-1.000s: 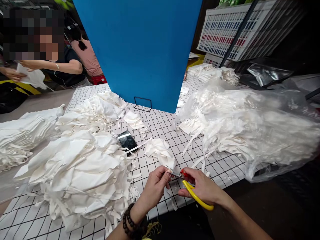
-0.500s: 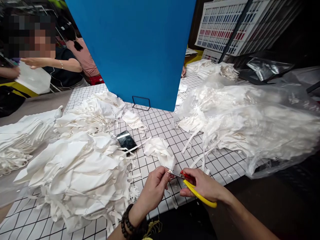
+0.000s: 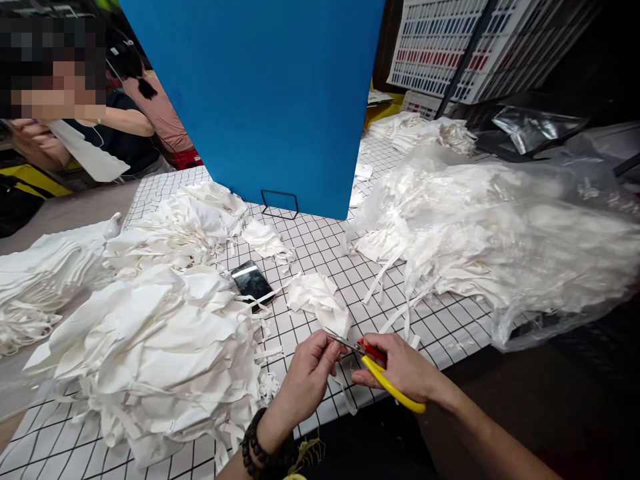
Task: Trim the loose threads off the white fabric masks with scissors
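Note:
Near the table's front edge, my left hand [image 3: 311, 365] pinches the lower end of a white cloth piece [image 3: 320, 300] that lies bunched on the table. My right hand [image 3: 400, 367] grips a pair of scissors [image 3: 393, 387] with one red and one yellow handle. Their metal blades point left across the cloth, right at my left fingertips. Whether the blades are closed is hard to make out. A thin white strip hangs below my left hand. To the left lies a large heap of white cloth pieces [image 3: 165, 360] with loose strips.
A dark phone [image 3: 251, 283] lies beside the heap. A blue board [image 3: 270, 100] stands upright at the back with a wire stand [image 3: 280, 205]. A clear plastic bag [image 3: 550, 260] spills white cloth on the right. Plastic crates [image 3: 450, 50] stand behind. A co-worker [image 3: 125, 127] handles white material at far left.
The scissors and my right hand have moved slightly left, so the blades reach further over the cloth at my left fingers. The co-worker has lowered and turned the white material.

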Demonstrator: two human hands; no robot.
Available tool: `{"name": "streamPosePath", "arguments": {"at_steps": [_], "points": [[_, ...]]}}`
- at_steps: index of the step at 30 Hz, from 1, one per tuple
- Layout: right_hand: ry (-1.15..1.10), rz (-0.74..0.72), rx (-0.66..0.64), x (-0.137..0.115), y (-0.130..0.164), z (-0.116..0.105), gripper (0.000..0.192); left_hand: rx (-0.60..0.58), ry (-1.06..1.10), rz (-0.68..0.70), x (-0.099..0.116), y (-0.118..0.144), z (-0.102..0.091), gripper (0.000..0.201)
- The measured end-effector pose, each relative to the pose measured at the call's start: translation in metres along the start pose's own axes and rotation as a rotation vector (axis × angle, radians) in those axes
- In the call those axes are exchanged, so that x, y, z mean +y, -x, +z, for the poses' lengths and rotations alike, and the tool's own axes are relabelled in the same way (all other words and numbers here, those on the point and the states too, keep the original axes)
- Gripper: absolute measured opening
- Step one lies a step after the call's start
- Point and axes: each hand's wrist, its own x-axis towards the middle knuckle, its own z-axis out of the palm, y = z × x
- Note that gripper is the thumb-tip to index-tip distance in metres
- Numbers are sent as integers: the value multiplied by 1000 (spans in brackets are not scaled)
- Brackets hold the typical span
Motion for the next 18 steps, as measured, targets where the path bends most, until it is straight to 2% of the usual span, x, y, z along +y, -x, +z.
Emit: {"name": "streamPosePath", "arguments": {"at_steps": [5,13,15,18], "points": [[4,-17,1,5,0,4,41,3,16,-16,-4,0,-1,30],[10,-13,78,8,0,12,47,17,174,-32,-6,0,-1,28],[-94,-6,84,12,-1,14,49,34,230,-32,-6,0,0,27],[-474,29,36,16,-6,18,46,75,243,1,-6,-1,1,26]]}}
